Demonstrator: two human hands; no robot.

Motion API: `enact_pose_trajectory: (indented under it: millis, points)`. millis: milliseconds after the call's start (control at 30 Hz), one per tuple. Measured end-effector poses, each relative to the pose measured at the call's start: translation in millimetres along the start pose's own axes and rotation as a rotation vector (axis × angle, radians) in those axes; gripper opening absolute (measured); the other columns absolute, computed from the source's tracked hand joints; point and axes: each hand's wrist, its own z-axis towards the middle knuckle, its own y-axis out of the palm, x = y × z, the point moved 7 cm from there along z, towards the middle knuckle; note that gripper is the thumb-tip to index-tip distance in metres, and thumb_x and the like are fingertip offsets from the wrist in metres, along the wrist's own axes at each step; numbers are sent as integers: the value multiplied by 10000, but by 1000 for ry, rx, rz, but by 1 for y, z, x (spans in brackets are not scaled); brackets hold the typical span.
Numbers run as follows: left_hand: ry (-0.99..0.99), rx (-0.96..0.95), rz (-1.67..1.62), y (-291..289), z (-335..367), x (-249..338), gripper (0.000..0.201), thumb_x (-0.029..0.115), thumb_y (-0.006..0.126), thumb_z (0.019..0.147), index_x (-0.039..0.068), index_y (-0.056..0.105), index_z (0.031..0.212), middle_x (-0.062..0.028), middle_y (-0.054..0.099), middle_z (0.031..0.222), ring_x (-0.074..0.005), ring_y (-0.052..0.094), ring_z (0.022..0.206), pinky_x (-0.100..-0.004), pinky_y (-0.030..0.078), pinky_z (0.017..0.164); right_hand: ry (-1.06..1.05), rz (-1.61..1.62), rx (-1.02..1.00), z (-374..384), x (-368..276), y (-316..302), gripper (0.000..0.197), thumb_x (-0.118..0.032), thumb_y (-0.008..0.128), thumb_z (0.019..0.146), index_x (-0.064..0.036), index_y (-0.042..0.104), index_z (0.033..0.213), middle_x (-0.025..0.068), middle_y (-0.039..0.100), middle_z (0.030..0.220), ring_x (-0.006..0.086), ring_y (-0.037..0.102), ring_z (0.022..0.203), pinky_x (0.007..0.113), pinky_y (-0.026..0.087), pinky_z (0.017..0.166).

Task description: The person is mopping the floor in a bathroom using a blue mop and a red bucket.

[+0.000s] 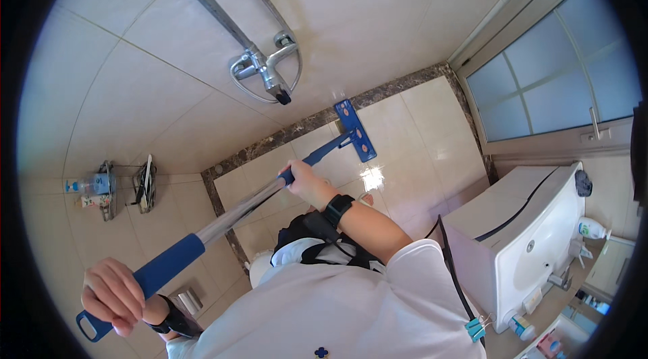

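A flat mop runs diagonally across the view, with a silver pole (pixel 246 209) and a blue foam grip (pixel 169 261). My left hand (pixel 113 295) is closed around the upper end of the grip, just above a blue hanging loop (pixel 93 325). Farther down, my right hand (pixel 307 183) wraps the pole at a blue collar. The blue rectangular mop head (pixel 356 131) lies on the light floor tiles (pixel 418 133), one end at the dark marble border (pixel 398 86) below the wall. The underside of the mop head is hidden.
A chrome shower mixer (pixel 263 70) with a hose juts from the wall ahead. Wire racks (pixel 106 190) with bottles hang at left. On the right stand a white washbasin (pixel 540 251) and a door with frosted panes (pixel 547 75). A white bottle (pixel 592 229) sits by the basin.
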Motion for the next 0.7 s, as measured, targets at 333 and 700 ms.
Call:
enact_pose_trajectory:
  millis: [333, 700]
  points:
    - [194, -67, -192, 15, -4, 43, 179, -4, 635, 602, 26, 459, 622, -59, 521, 498, -130, 529, 432, -239, 470, 433, 196, 73, -145, -21, 21, -1, 51, -19, 422, 615, -23, 392, 657, 116, 425, 610, 234, 451, 579, 372, 404, 572]
    - [108, -202, -250, 51, -3, 28, 231, -54, 579, 617, 76, 403, 544, -16, 496, 453, -75, 487, 376, -177, 450, 401, 171, 289, -12, -9, -8, -34, 220, -95, 472, 629, 36, 371, 774, 151, 434, 735, 270, 467, 717, 351, 425, 695]
